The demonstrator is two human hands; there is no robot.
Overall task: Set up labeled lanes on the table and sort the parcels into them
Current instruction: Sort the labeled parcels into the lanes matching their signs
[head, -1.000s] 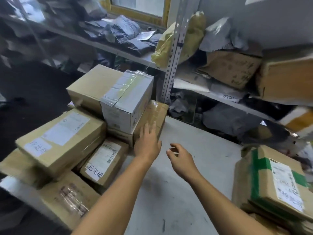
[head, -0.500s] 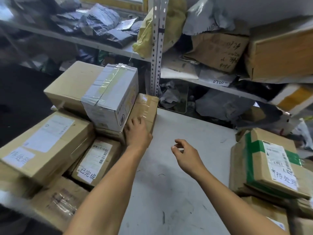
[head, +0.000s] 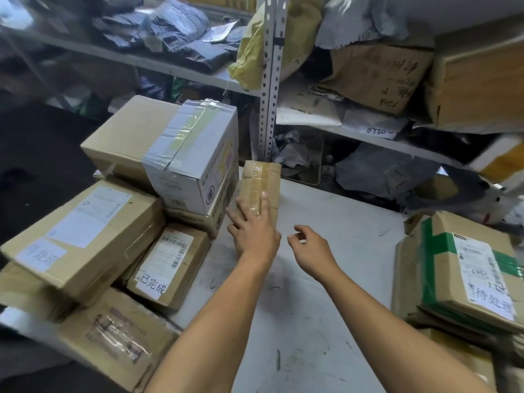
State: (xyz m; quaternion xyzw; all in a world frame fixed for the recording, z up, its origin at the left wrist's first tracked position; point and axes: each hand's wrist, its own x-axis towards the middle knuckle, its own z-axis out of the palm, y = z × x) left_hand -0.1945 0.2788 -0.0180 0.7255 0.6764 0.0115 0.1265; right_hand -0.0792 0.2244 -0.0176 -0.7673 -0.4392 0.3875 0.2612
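A slim brown cardboard parcel (head: 259, 188), glossy with clear tape, lies on the scuffed white worktop (head: 326, 222) under the left hand (head: 252, 231), whose straight, slightly spread fingers (head: 262, 204) press its top. The right hand (head: 310, 251) hovers just beside, fingers loosely curled, holding nothing.

Far side: grey metal shelving (head: 181, 70) on a perforated upright post (head: 270, 80), two tiers visible, crammed with dark poly mailers (head: 181, 32) and a yellow bag (head: 255, 52). Pale wall (head: 467, 7) far right. Dark floor (head: 37, 154) at left. Lighting diffuse.
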